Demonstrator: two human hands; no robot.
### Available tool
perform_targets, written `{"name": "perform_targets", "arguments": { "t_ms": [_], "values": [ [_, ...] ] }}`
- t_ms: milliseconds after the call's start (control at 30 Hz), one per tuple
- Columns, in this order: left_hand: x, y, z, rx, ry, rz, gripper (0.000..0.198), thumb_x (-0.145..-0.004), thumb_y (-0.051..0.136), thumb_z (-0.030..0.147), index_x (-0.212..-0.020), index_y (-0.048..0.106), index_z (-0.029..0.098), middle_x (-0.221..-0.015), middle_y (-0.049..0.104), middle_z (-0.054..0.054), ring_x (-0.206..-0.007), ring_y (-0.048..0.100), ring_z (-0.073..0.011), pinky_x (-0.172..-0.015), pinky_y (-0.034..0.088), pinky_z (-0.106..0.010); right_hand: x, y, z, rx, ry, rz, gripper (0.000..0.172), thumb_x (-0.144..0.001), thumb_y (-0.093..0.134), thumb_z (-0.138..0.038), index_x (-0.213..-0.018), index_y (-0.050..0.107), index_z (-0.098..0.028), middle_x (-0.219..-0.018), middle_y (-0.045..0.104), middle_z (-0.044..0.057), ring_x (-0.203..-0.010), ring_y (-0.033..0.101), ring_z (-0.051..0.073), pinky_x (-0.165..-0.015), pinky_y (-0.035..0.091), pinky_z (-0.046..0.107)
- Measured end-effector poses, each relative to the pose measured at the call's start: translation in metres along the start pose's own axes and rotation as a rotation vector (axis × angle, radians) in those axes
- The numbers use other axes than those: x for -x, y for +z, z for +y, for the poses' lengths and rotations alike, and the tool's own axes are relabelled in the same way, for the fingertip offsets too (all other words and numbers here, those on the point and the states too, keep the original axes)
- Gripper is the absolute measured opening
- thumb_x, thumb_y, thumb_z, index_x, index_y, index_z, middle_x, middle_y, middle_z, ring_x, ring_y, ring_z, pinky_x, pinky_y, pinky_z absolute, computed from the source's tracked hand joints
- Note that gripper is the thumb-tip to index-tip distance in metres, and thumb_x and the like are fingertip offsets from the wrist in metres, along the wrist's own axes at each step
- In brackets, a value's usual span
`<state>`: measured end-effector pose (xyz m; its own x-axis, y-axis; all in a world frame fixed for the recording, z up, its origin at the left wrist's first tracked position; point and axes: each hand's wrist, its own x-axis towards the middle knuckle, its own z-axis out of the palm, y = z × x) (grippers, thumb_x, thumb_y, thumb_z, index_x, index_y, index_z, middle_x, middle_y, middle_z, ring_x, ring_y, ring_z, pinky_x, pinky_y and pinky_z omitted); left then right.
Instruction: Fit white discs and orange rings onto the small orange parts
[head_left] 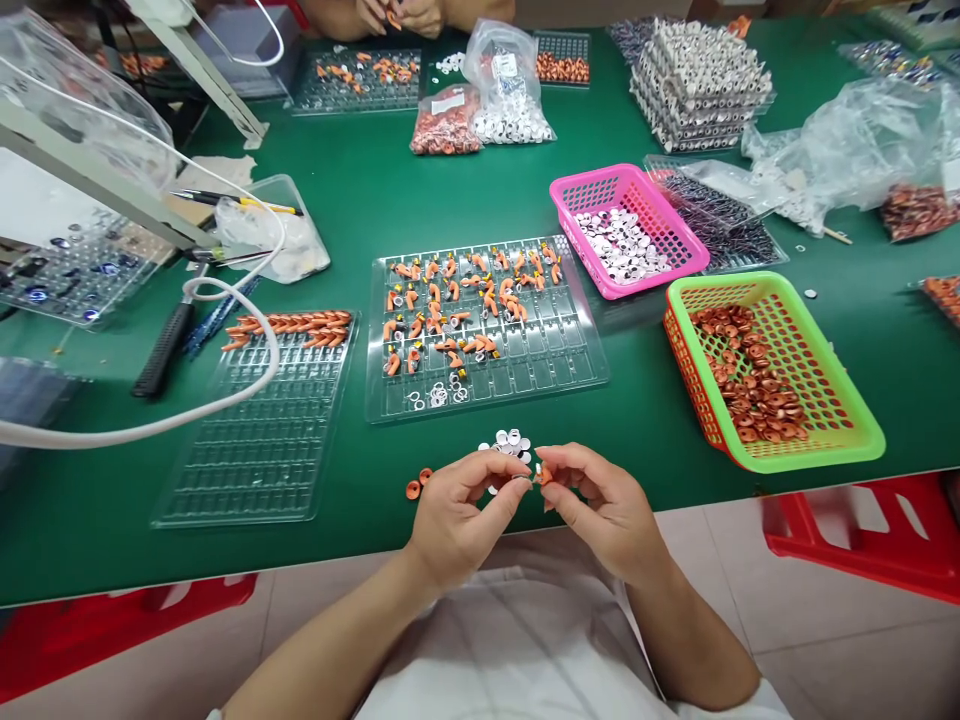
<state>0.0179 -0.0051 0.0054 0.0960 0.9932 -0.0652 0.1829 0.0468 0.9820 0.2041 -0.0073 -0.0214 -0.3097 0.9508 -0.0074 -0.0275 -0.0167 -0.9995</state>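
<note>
Near the front table edge, my left hand (pixel 466 508) pinches thumb against forefinger; a sliver of something thin and greyish shows between the tips, too small to name. Close beside it, my right hand (pixel 606 505) holds a small orange piece (pixel 545 476) with a whitish spot at its top. Several white discs (pixel 510 440) lie just beyond my left fingers, partly hidden by them. Orange-brown round pieces (pixel 413 489) sit left of that hand. Farther back, a clear compartment tray (pixel 555 375) carries curved orange parts (pixel 491 300) and thin white rings (pixel 439 394).
A pink basket (pixel 561 190) contains white discs; a green basket (pixel 855 430) contains copper-coloured round pieces. Another clear tray (pixel 247 460) and a black-handled tool (pixel 165 345) with a white cable lie left. Filled bags (pixel 506 95) stand behind. Across the table, another person's hands (pixel 401 15) work.
</note>
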Motion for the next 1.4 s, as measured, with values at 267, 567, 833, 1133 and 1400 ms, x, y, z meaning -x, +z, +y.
{"name": "perform_targets", "arguments": {
  "t_ms": [267,567,833,1133,1400],
  "values": [
    [-0.001,0.002,0.002,-0.089,0.093,-0.022,0.013,-0.087,0.061,0.015,-0.078,0.070,0.015,-0.072,0.070,-0.005,-0.064,0.061,-0.0140,-0.061,0.049,-0.024,0.005,0.004,0.005,-0.069,0.079,0.020,0.026,-0.094,0.064,-0.023,-0.119,0.066,-0.031,-0.099,0.068,0.002,-0.081,0.064,0.012,-0.072,0.058,0.024],
    [-0.006,0.003,0.004,0.161,-0.143,-0.130,0.013,-0.086,0.068,0.024,-0.089,0.077,0.014,-0.084,0.077,-0.008,-0.072,0.069,-0.0171,-0.062,0.058,-0.024,0.004,0.005,0.005,-0.174,0.147,0.082,0.021,-0.093,0.064,-0.029,-0.113,0.066,-0.023,-0.095,0.068,0.004,-0.074,0.065,0.013,-0.066,0.059,0.025],
    [0.005,-0.002,0.007,0.040,-0.001,-0.160,0.017,-0.091,0.063,0.019,-0.100,0.078,0.019,-0.096,0.079,-0.007,-0.087,0.074,-0.0208,-0.078,0.061,-0.029,0.002,0.002,-0.005,0.098,-0.094,-0.034,0.048,-0.086,0.066,-0.020,-0.132,0.055,-0.030,-0.119,0.058,0.007,-0.103,0.060,0.020,-0.083,0.055,0.033],
    [0.016,0.005,-0.005,-0.088,0.088,-0.002,0.023,-0.091,0.060,0.014,-0.113,0.062,0.018,-0.096,0.076,-0.007,-0.089,0.074,-0.0178,-0.082,0.060,-0.029,-0.002,0.006,-0.005,0.410,-0.261,0.044,0.019,-0.091,0.061,-0.012,-0.104,0.062,-0.025,-0.102,0.062,0.005,-0.095,0.062,0.019,-0.080,0.053,0.033],
    [0.023,0.003,-0.014,-0.116,0.142,-0.065,0.028,-0.093,0.052,0.011,-0.121,0.054,0.017,-0.105,0.077,-0.010,-0.097,0.075,-0.0203,-0.090,0.059,-0.033,0.000,0.004,0.004,0.712,-0.476,-0.035,0.031,-0.088,0.061,-0.006,-0.113,0.061,-0.025,-0.112,0.058,0.010,-0.104,0.058,0.026,-0.084,0.052,0.044]
  ]
}}
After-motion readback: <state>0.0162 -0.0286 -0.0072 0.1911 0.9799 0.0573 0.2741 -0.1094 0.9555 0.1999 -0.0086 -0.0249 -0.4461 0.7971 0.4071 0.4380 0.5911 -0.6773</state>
